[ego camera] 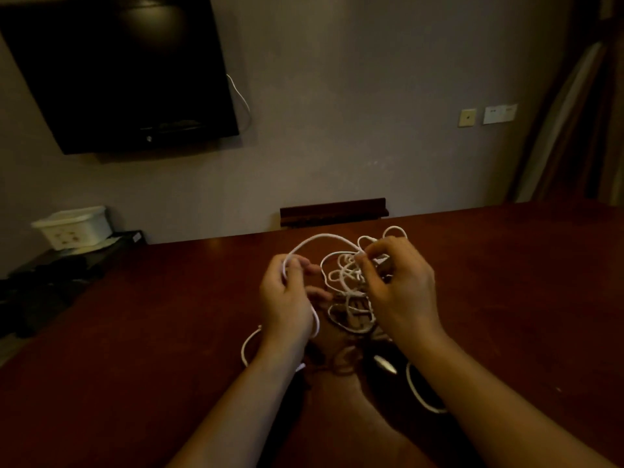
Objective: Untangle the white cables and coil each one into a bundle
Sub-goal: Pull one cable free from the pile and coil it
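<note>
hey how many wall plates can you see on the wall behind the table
2: a beige wall plate above the table's far right side, and a wider white wall plate just right of it. Others may be hidden.

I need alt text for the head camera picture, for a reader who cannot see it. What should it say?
Two hands work at a tangle of white cables over a dark red-brown table: the left hand holds a loop pulled out from the knot, and the right hand pinches strands in it. Behind, in a dim room, a dark television hangs on the wall.
</note>
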The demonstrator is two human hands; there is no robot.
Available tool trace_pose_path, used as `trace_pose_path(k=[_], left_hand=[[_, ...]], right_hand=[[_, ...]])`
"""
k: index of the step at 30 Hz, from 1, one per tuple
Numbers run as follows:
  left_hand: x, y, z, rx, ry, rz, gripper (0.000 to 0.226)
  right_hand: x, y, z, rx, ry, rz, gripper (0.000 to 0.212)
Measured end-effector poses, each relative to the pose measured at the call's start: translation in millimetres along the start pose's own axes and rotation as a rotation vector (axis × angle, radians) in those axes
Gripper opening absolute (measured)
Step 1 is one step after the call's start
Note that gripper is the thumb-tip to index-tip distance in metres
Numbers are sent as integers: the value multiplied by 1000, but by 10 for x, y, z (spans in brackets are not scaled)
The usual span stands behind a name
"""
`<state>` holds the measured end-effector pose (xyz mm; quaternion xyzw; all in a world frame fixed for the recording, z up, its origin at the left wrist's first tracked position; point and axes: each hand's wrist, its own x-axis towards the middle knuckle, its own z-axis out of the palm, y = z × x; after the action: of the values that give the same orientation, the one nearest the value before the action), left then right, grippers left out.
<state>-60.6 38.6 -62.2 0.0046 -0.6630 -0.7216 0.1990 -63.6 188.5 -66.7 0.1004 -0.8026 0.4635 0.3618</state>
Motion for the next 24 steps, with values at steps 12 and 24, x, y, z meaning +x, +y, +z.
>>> trace_pose_path(k=[12,24], left_hand=[[-86,-1,10,289,-230,398,24],[2,-99,-88,789,-238,505,45]], right_hand=[[-47,-96,-29,291,-56,131,21],[-43,-143,-12,302,-117,206,15]])
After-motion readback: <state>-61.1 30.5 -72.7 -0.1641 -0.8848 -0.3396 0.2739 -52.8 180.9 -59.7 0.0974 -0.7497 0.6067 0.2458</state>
